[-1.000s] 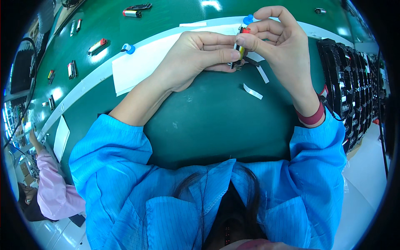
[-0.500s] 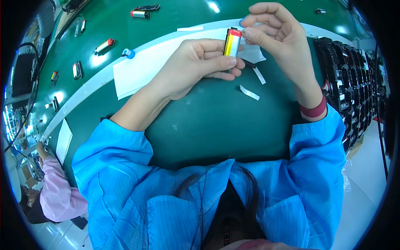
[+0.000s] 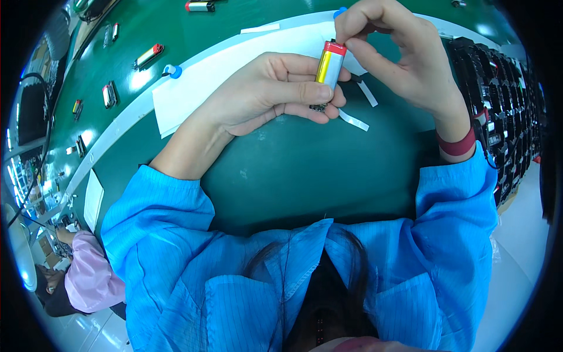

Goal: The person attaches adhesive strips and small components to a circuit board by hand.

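Observation:
My left hand [image 3: 275, 91] is closed round a small battery [image 3: 331, 64], thumb across its front and fingers behind. The battery stands nearly upright, with a red top end and a yellow and silver body; dark parts stick out at its lower end. My right hand [image 3: 399, 53] is at its red end, thumb and forefinger drawn together in a pinch. Whatever lies between those fingertips is too small to make out. Beneath the hands lie a large white sheet [image 3: 193, 94] and, just right of the left fingers, two narrow white strips [image 3: 368, 94] on the green table [image 3: 281, 176].
Several similar batteries [image 3: 149, 56] lie on the table to the left. A blue-capped piece [image 3: 172, 71] rests by the sheet's left edge. Stacked black trays [image 3: 498, 111] line the right side. At lower left, a person in a pink sleeve [image 3: 94, 276] sits working.
My right hand has come in over the battery's red end, its thumb and forefinger closing into a pinch. The battery has shifted slightly right in my left hand's hold.

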`<state>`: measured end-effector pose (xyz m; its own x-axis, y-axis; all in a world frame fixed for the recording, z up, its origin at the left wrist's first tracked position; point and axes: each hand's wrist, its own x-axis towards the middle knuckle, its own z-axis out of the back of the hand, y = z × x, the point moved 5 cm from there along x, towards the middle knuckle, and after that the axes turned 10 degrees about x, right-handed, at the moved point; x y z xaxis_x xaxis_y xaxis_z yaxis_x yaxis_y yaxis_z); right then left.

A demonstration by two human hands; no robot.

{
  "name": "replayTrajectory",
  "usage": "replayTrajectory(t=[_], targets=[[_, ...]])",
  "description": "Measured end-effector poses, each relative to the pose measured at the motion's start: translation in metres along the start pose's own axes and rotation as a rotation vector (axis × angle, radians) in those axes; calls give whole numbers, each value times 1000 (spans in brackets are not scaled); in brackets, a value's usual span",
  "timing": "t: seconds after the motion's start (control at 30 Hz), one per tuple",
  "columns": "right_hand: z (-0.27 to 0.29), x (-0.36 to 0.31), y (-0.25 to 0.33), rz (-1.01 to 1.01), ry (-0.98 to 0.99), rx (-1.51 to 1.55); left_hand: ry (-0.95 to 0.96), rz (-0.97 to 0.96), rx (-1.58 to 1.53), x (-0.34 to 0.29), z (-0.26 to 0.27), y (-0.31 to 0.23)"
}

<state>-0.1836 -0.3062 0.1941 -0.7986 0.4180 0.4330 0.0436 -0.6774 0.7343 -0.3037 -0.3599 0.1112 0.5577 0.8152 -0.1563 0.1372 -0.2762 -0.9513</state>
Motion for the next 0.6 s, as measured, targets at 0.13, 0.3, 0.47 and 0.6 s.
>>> replayTrajectory(t=[0.13, 0.3, 0.47, 0.6], targets=[[-12, -1, -8, -159, -303, 336, 69, -14, -57, -6, 5, 0], [-16, -3, -6, -129, -150, 195, 23, -35, -36, -15, 7, -1], [-24, 0, 2, -133, -135, -46, -140, -69, 160, -19, 12, 1], [-28, 3, -1, -69, -71, -44, -149, -71, 205, -23, 17, 3]])
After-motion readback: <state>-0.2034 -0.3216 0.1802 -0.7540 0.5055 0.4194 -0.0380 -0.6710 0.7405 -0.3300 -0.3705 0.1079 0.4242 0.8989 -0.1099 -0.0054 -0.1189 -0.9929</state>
